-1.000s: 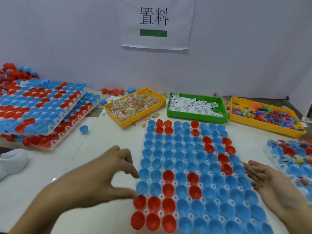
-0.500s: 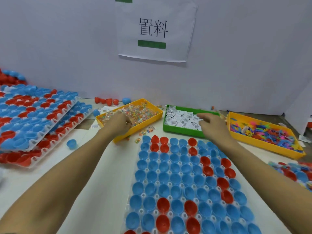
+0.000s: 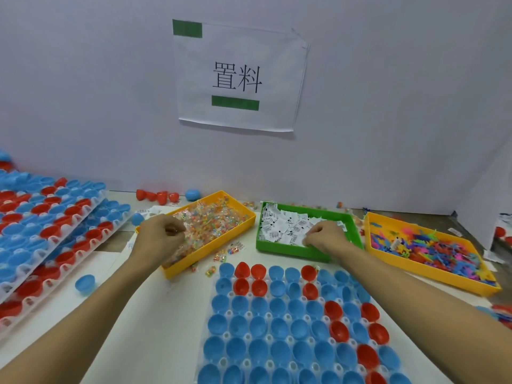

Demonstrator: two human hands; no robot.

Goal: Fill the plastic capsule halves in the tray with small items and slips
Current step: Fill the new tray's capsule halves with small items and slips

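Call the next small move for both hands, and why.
Probably close the fingers on a pinch of stock and lift back toward the capsule tray. The left hand is curled in the yellow bin of clear packets, the right hand in the green bin of paper slips, and the visible capsule halves look empty. Whether either hand already holds anything, I cannot tell.

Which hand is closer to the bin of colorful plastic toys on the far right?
Right. The right hand is in the green bin of paper slips, next to the toy bin. The left hand is farther away, over the yellow bin of small packets.
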